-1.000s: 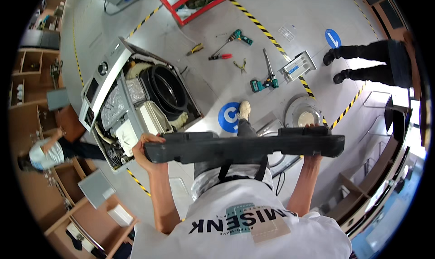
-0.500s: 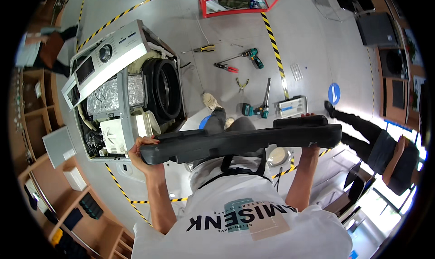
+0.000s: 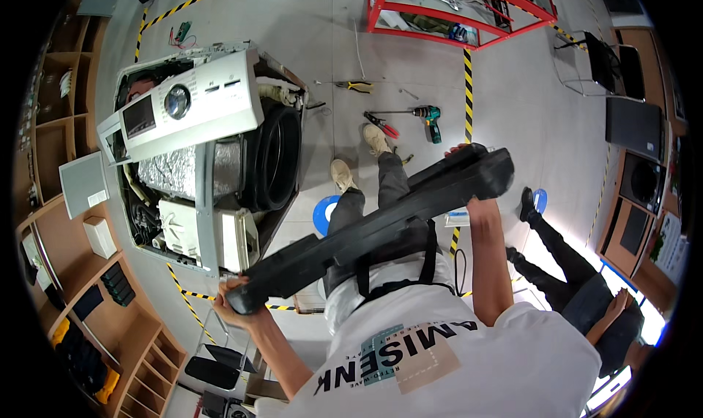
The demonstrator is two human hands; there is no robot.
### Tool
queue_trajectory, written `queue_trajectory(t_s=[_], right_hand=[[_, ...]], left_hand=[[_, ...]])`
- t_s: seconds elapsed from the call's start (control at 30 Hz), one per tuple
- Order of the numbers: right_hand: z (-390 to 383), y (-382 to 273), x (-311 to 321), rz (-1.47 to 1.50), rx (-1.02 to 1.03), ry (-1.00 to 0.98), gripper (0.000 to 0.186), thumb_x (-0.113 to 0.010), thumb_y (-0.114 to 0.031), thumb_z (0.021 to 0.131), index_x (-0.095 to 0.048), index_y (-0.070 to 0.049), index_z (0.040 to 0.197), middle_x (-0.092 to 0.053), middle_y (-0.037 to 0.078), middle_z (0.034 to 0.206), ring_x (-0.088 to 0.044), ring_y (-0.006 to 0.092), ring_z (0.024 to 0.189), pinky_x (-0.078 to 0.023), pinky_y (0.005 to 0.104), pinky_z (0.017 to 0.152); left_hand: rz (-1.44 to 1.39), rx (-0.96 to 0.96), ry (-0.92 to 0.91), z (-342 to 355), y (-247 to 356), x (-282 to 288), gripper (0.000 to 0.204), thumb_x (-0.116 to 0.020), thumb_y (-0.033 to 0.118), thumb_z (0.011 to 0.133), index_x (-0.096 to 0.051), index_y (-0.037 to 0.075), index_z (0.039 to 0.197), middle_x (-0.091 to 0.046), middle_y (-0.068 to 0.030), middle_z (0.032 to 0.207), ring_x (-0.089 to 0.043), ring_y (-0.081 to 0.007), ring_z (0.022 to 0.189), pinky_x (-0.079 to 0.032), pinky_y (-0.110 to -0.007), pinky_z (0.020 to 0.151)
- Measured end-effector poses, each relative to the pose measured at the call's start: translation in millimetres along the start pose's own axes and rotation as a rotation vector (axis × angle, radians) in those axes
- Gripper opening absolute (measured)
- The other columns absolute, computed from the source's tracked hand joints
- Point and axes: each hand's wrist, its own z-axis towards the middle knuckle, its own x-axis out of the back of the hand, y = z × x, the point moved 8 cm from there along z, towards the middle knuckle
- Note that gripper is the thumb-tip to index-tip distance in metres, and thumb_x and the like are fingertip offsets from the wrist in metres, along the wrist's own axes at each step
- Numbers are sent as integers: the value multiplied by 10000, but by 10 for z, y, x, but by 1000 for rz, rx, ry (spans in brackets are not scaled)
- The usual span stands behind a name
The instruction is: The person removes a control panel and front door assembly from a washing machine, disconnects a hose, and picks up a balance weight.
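Note:
A long black moulded bar (image 3: 381, 224) with notched edges is held across the front of my body. It slants, its right end farther away than its left. My left hand (image 3: 236, 307) is closed round the near left end. My right hand (image 3: 481, 206) grips the far right end, its fingertips showing past the far edge and its palm partly hidden by the bar. To the left stands an opened washing machine (image 3: 212, 173). Its white control panel (image 3: 212, 88) lies tilted on top, and its black round door seal (image 3: 277, 158) shows in the front.
On the floor ahead lie a cordless drill (image 3: 432, 118), red-handled pliers (image 3: 384, 127) and yellow-handled pliers (image 3: 357, 86). A red tool cart (image 3: 439, 37) stands beyond them. Wooden shelves (image 3: 80, 264) line the left. Another person (image 3: 578, 271) is at the right.
The bar has gone from nearly level to slanted, its right end moving away and its left end nearer. My feet have stepped, and my view has turned. Both hands keep their grip.

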Motion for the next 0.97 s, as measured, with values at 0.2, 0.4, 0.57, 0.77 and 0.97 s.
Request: queue_trajectory(t_s=[0.2,0.4,0.57,0.77,0.97], right_hand=[[1329,512,271,66,-223,-12,239,-527,-221,887,-585,-14,989,-634,129,936,-621,242,894,-507,359,820],[2083,1040,237,-90,-374,6,264,-498,-279,924,-616,-66,1027,-637,54,964,-622,157,878,-514,305,794],[2502,1515,248,-222,-474,66,257,-512,-291,918,-629,-65,948,-644,39,873,-615,150,756,-519,325,693],[3066,2393,600,-247,-536,64,253,-492,-272,914,-622,-54,918,-632,38,828,-599,151,751,-500,315,703],[3606,3320,1062,-302,-622,-35,251,-477,-248,914,-605,-32,918,-622,44,822,-582,139,736,-485,298,735]], left_hand=[[-66,8,168,-234,-400,125,295,-350,366,812,-398,109,674,-510,-77,625,-528,-204,674,-412,-397,826],[-74,-10,424,-457,-1078,232,312,-377,360,799,-456,99,646,-512,-52,639,-553,-210,685,-451,-419,844],[-223,-2,479,-286,-1936,649,316,-454,348,760,-556,55,702,-603,-110,756,-621,-269,733,-531,-485,721],[-193,-37,774,-146,-2779,707,341,-416,355,783,-511,79,605,-569,-61,653,-578,-240,661,-502,-435,736],[-231,42,871,210,-3852,1318,377,-422,407,792,-550,65,697,-612,-94,731,-632,-296,772,-520,-525,799]])
